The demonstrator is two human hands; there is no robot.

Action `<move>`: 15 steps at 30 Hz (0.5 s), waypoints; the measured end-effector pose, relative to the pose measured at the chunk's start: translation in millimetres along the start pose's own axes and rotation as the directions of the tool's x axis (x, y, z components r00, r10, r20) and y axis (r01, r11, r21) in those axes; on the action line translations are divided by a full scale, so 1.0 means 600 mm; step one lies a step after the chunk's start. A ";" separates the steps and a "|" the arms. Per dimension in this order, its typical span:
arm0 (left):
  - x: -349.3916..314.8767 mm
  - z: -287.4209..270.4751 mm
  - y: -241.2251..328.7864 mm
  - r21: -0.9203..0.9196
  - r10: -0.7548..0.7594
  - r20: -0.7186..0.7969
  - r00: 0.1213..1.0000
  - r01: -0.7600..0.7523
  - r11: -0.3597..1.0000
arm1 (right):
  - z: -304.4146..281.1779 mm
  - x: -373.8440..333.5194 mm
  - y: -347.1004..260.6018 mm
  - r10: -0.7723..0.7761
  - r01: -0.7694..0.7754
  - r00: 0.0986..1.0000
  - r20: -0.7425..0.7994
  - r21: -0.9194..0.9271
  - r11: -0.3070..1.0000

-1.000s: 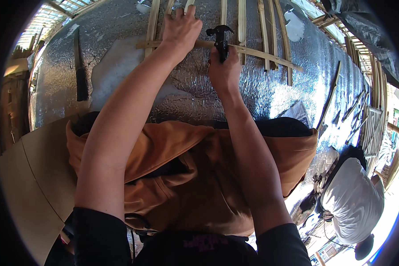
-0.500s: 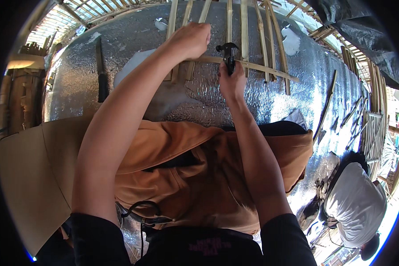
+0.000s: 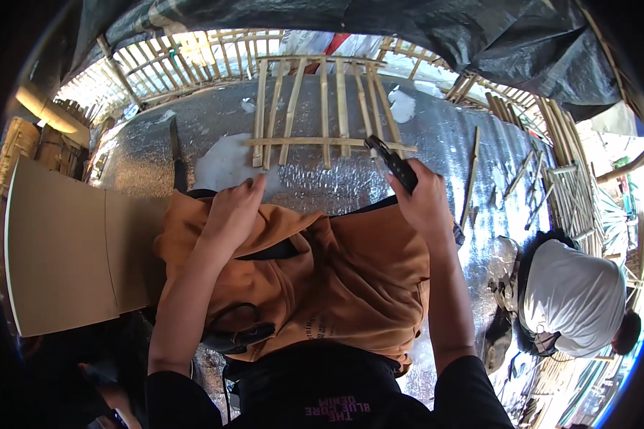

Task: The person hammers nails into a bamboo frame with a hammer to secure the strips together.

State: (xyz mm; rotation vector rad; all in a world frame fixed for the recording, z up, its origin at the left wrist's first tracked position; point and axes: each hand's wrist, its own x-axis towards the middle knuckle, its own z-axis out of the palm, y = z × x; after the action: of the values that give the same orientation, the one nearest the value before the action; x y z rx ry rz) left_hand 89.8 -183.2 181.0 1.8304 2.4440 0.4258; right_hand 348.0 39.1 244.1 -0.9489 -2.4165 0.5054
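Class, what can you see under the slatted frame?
Under the slatted frame, a silvery sheet shows through the gaps, with a pale patch at the lower left. Whatever lies directly beneath the slats is covered.

From far off I count: one left hand (image 3: 235, 211), one right hand (image 3: 425, 202) | one black hammer (image 3: 392, 161) | eight long sticks (image 3: 325, 107) | two sticks going across them (image 3: 308, 142) | one long dark knife (image 3: 176, 151) | one brown jacket (image 3: 365, 257) | one other person in a white top (image 3: 572, 293)
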 end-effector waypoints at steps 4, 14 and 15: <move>-0.014 -0.072 0.048 -0.006 0.053 -0.075 0.996 -0.053 0.999 | -0.087 -0.087 -0.024 0.071 -0.069 0.992 -0.102 0.018 0.997; -0.005 -0.075 0.030 -0.210 -0.181 -0.102 0.978 0.157 0.965 | -0.236 -0.213 -0.100 0.021 -0.165 0.926 -0.376 -0.356 0.920; -0.003 -0.061 0.012 -0.211 -0.178 -0.096 0.979 0.155 0.965 | -0.230 -0.216 -0.090 -0.010 -0.168 0.916 -0.402 -0.404 0.899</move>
State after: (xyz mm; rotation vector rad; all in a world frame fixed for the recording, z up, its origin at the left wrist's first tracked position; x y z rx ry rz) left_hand 89.2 -189.7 217.8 1.5468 2.4941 0.7546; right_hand 479.8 -68.2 343.2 -1.2038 -2.1508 -0.2057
